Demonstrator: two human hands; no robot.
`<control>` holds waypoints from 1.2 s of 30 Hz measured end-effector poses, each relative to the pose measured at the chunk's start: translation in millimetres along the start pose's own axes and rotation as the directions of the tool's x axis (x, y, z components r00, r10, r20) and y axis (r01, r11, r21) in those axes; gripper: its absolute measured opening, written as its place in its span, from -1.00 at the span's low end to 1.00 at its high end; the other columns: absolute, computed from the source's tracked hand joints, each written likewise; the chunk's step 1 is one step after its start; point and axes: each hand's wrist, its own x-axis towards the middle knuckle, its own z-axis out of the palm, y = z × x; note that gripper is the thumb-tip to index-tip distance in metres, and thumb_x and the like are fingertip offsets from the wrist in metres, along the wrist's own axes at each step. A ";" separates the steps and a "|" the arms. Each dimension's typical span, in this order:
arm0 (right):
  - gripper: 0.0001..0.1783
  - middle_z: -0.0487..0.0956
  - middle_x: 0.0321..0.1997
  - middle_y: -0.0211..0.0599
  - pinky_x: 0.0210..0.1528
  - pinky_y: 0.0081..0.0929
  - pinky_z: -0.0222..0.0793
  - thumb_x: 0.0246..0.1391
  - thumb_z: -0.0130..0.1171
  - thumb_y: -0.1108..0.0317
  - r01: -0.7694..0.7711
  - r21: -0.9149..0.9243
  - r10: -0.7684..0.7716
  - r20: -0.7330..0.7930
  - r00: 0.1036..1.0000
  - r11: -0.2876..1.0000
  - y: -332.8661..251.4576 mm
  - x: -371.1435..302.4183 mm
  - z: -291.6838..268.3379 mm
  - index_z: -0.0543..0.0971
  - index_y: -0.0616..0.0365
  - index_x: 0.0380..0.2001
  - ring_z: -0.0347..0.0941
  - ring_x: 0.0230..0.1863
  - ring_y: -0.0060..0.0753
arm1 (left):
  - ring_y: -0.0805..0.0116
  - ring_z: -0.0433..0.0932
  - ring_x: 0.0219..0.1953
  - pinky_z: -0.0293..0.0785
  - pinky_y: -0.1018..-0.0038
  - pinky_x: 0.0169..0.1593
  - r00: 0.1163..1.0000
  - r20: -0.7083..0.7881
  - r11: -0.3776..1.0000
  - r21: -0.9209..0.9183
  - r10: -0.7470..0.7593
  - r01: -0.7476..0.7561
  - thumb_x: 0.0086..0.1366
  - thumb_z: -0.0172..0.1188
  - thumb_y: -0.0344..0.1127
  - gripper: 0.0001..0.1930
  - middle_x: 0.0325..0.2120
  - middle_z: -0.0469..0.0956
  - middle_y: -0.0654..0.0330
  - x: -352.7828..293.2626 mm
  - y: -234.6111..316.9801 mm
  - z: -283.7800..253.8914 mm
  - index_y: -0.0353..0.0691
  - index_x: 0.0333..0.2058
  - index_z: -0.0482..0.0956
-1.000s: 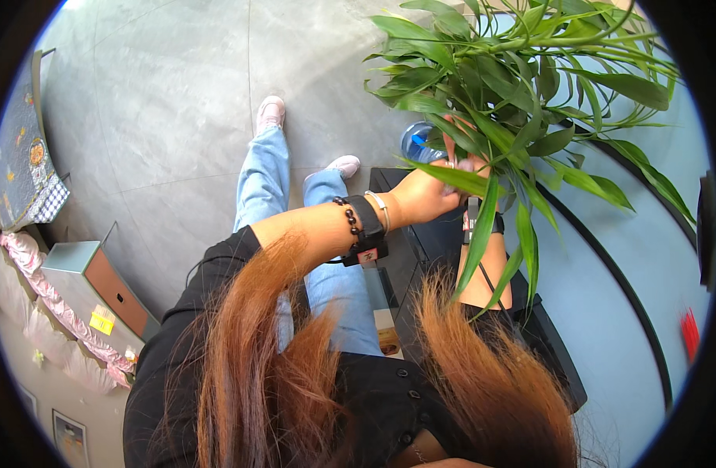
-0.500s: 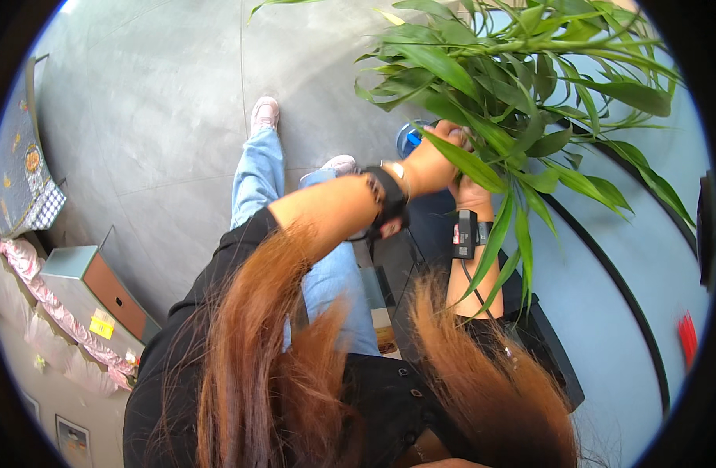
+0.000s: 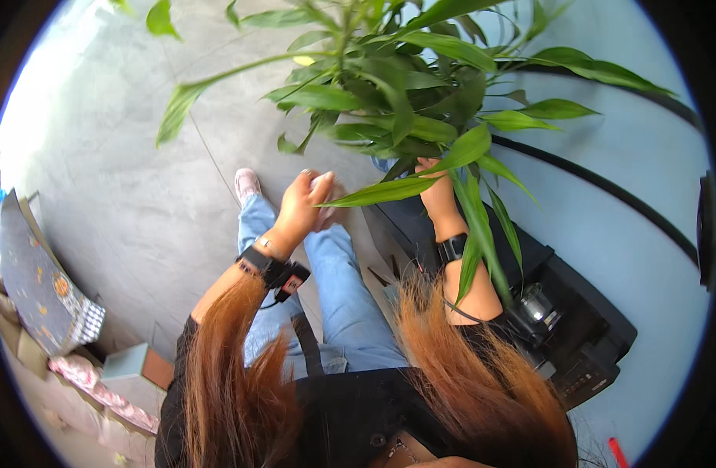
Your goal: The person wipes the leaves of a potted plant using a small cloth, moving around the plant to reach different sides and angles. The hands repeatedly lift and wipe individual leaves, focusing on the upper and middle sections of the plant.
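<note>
A leafy green plant (image 3: 405, 86) with long pointed leaves fills the top of the view. My right hand (image 3: 429, 175) reaches in beneath its lower leaves, which hide most of the fingers and whatever they touch. To the left, in front of the plant and over my legs, my left hand (image 3: 302, 204) is closed, its fingers bent around something pale and blurred that I cannot make out. Both wrists wear black strapped devices. Just beside my right hand, a bit of blue (image 3: 383, 164) shows under the leaves.
A black machine (image 3: 584, 343) stands by my right forearm, a shiny metal piece (image 3: 537, 308) on top. Black curved trim crosses the pale blue surface (image 3: 607, 234) at right. A grey patterned cover (image 3: 42, 273) and a small cabinet (image 3: 135, 374) lie far left on the grey floor's edge.
My left hand has come away from the plant, down and left, apart from my right hand. The view has turned, so the plant now sits further left. The right hand remains at the leaves.
</note>
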 end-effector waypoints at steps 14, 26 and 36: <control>-0.75 0.62 -0.12 -0.11 0.06 -0.38 0.45 0.33 -0.05 0.40 0.459 0.430 -0.314 -0.367 0.876 0.777 -158.2 15.7 -157.3 0.51 0.37 -0.10 0.56 -0.05 -0.31 | 0.46 0.51 -0.38 0.53 0.51 -0.26 0.711 -0.084 0.685 -0.213 0.698 -0.697 0.33 0.04 -0.56 -0.77 -0.25 0.52 0.03 -77.4 221.2 -7.2 -0.34 -0.07 0.28; -0.63 0.62 -0.08 -0.28 -0.09 -0.52 0.41 0.20 0.22 0.23 0.044 -0.071 -0.019 0.325 0.946 0.996 -135.2 99.6 -93.5 0.57 0.24 -0.01 0.51 -0.13 -0.56 | -0.09 0.54 -0.13 0.46 0.28 -0.01 0.787 0.305 0.662 0.425 0.536 -0.617 0.22 0.21 -0.35 -0.67 -0.17 0.55 -0.08 36.9 260.4 111.0 -0.36 -0.06 0.54; -0.50 0.57 0.07 -0.22 0.09 -0.20 0.43 0.33 -0.09 0.10 -0.539 0.680 -0.061 0.647 0.760 0.496 -144.3 85.9 -114.0 0.40 0.24 0.15 0.54 0.04 -0.22 | -0.05 0.52 -0.15 0.48 0.20 -0.08 0.559 0.400 0.323 0.519 0.726 -0.791 0.08 0.23 -0.45 -0.71 -0.17 0.51 -0.02 39.7 213.2 132.4 -0.26 -0.16 0.60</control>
